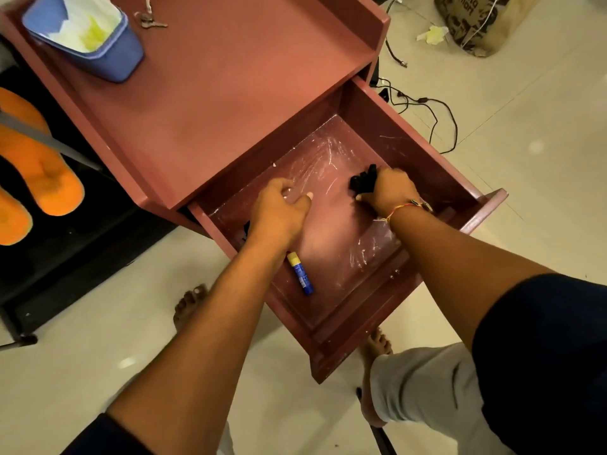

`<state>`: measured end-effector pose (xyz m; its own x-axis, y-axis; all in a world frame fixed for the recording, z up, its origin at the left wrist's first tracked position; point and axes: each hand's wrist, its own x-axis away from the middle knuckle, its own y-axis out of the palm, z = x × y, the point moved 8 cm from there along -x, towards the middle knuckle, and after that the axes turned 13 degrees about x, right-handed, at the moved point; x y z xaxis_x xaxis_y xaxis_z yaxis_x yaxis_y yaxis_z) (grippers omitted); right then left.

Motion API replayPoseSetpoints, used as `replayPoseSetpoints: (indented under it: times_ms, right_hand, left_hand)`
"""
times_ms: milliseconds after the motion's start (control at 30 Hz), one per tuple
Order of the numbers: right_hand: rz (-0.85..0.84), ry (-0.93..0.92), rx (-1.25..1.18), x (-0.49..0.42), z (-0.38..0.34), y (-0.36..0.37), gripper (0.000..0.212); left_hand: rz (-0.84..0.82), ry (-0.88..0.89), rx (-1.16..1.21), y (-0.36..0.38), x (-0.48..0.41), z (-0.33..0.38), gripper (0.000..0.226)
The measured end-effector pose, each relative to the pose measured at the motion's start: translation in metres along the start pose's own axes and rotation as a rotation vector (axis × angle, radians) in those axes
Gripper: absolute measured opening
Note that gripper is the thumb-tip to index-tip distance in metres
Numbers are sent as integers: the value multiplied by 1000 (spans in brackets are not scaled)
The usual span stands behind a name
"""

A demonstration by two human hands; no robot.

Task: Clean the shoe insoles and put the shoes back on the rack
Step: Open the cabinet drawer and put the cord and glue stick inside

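Both my hands are inside the open drawer (pixel 466 178) of a reddish-brown cabinet. My right hand (pixel 389 190) is closed on a crumpled black cloth (pixel 363 180). My left hand (pixel 279 208) pinches the clear plastic sheet (pixel 331 224) that lines the drawer bottom. A blue and yellow tube (pixel 300 274) lies in the drawer by my left wrist. Two orange insoles (pixel 36 152) rest on the black shoe rack (pixel 82 244) at the left.
On the cabinet top (pixel 230 77) stand a blue bin (pixel 85 37) lined with white plastic and a bunch of keys (pixel 149 18). Black cables (pixel 427 106), crumpled paper and a printed bag (pixel 476 21) lie on the tiled floor at the right. My bare feet stand below the drawer.
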<state>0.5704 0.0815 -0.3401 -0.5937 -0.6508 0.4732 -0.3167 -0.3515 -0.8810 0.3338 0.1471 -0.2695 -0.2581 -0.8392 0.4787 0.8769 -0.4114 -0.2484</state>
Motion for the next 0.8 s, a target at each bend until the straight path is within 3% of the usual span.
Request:
replayPoseSetpoints:
  times_ms: [100, 267, 433, 633, 800]
  right_hand:
    - [57, 0, 76, 8, -5, -27, 68]
    - [374, -146, 85, 43, -51, -104, 39]
    - [581, -527, -110, 83, -146, -153, 25]
    - [522, -745, -9, 34, -258, -161, 51]
    - [378, -718, 132, -23, -318, -159, 77]
  left_hand:
    - [73, 58, -47, -14, 2, 12, 42]
    - [238, 217, -8, -56, 6, 38, 35]
    - [374, 321, 139, -104, 1, 51, 48]
    - [397, 148, 408, -138, -21, 40, 61]
    - [370, 53, 598, -142, -28, 36, 59]
